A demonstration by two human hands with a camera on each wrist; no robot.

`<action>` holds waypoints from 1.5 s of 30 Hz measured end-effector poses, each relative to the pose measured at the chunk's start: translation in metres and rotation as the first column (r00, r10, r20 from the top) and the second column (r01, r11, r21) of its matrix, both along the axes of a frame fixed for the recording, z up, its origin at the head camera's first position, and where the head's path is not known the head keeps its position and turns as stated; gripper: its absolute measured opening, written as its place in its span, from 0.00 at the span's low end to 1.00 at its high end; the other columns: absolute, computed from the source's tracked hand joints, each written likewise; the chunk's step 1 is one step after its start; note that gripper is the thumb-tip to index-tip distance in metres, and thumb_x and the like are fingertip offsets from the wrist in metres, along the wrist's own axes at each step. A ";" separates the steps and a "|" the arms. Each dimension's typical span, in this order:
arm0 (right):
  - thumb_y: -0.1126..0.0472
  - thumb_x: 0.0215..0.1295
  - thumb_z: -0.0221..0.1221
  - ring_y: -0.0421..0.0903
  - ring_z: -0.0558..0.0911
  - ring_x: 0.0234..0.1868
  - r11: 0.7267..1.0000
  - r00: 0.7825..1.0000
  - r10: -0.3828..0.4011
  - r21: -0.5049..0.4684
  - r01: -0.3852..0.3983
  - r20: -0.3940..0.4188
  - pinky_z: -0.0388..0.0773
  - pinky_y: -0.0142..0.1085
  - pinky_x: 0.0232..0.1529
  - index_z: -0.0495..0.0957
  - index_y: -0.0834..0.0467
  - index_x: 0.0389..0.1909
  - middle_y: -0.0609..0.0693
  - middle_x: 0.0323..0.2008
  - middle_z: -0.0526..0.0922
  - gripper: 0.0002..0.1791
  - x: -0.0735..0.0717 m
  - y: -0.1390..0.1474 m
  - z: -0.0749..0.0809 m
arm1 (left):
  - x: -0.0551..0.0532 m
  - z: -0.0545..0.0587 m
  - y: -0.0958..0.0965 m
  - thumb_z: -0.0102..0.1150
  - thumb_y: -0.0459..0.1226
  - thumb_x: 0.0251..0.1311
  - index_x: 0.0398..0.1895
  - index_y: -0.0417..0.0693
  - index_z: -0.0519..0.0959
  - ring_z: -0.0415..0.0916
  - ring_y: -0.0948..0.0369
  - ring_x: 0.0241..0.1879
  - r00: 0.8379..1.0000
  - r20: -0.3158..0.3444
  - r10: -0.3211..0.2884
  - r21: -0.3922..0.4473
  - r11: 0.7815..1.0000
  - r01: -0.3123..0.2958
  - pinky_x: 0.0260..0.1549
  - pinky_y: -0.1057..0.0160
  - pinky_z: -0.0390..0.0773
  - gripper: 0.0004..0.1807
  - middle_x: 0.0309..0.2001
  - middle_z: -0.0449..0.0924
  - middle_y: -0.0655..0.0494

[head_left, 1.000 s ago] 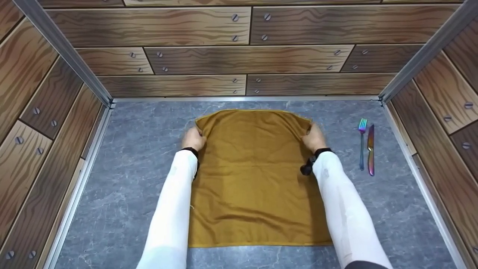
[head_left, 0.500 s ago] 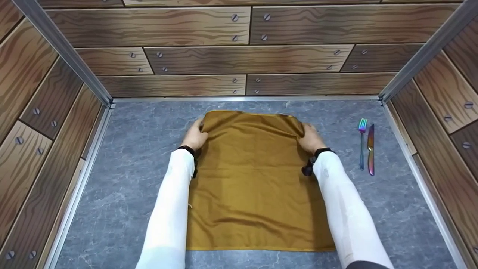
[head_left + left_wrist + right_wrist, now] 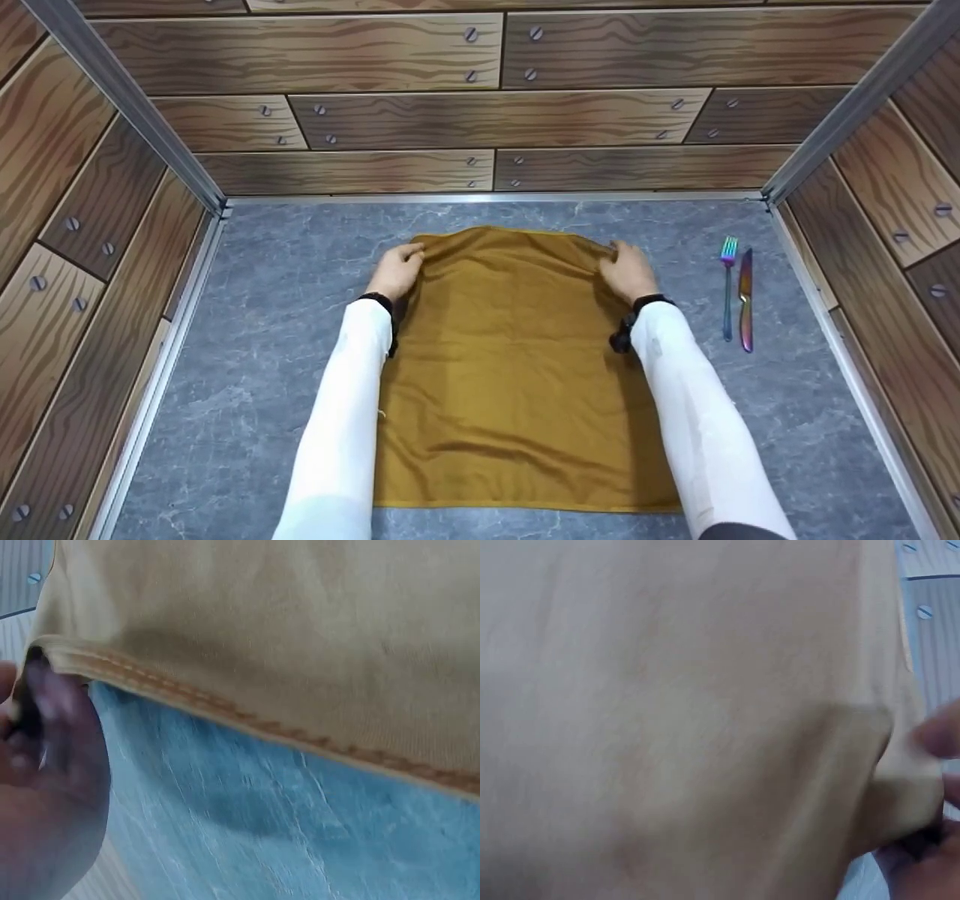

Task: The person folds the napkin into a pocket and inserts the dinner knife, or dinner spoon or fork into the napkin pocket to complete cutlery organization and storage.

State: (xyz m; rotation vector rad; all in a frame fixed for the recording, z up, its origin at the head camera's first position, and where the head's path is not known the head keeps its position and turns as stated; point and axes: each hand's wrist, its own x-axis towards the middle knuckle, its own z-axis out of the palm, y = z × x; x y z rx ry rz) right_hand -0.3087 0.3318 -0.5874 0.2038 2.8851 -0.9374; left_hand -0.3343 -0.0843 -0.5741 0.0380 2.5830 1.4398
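A mustard-brown cloth (image 3: 510,360) lies spread between my forearms, its far edge bowed upward in the middle and wrinkles crossing its near part. My left hand (image 3: 396,271) holds its far left corner. The left wrist view shows the stitched hem of the cloth (image 3: 300,652) running into the fingers of that hand (image 3: 60,757), partly in shadow. At the far right corner, my right hand (image 3: 630,274) grips the side of the cloth. In the right wrist view a folded flap of cloth (image 3: 900,802) sits between the blurred fingers of the right hand (image 3: 930,840).
A rainbow-coloured fork (image 3: 727,289) and a matching knife (image 3: 745,300) lie side by side to the right on the grey marbled table (image 3: 270,360). Wood-patterned walls (image 3: 495,120) enclose the back and both sides.
The cloth has slid slightly towards me, its near edge now lower in view. Both hands have shifted their hold at the far corners, and the far edge has changed shape. Fork and knife stay put.
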 end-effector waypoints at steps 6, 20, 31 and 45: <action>0.68 0.77 0.47 0.63 0.77 0.61 0.971 0.958 -0.204 -0.164 0.173 -0.202 0.72 0.52 0.63 0.75 0.68 0.64 0.67 0.59 0.79 0.20 -0.004 -0.003 0.009 | -0.006 0.002 0.003 0.51 0.26 0.71 0.65 0.34 0.77 0.70 0.49 0.68 0.985 -0.098 0.141 0.119 0.984 -0.129 0.67 0.58 0.68 0.21 0.66 0.76 0.40; 0.71 0.74 0.54 0.53 0.79 0.55 0.892 0.895 -0.346 -0.394 0.221 -0.281 0.74 0.38 0.55 0.80 0.67 0.58 0.61 0.54 0.82 0.16 -0.020 -0.003 0.046 | -0.019 0.029 0.000 0.55 0.25 0.68 0.64 0.32 0.77 0.76 0.58 0.53 0.932 0.125 0.339 0.540 0.765 -0.351 0.51 0.69 0.75 0.21 0.61 0.79 0.40; 0.71 0.71 0.55 0.51 0.76 0.45 0.943 0.917 -0.272 -0.273 0.193 -0.291 0.73 0.39 0.51 0.70 0.63 0.72 0.62 0.66 0.74 0.28 -0.023 0.001 0.062 | -0.021 0.042 -0.009 0.56 0.22 0.65 0.71 0.31 0.69 0.72 0.57 0.59 0.949 0.206 0.239 0.544 0.778 -0.314 0.45 0.71 0.77 0.30 0.69 0.71 0.38; 0.69 0.71 0.49 0.60 0.79 0.58 0.980 0.955 -0.183 -0.122 0.157 -0.236 0.75 0.50 0.57 0.83 0.66 0.56 0.64 0.56 0.83 0.19 -0.017 0.024 0.075 | -0.021 0.054 -0.022 0.59 0.30 0.68 0.58 0.32 0.81 0.75 0.58 0.42 0.969 -0.054 0.243 0.214 0.950 -0.226 0.42 0.68 0.74 0.17 0.47 0.82 0.41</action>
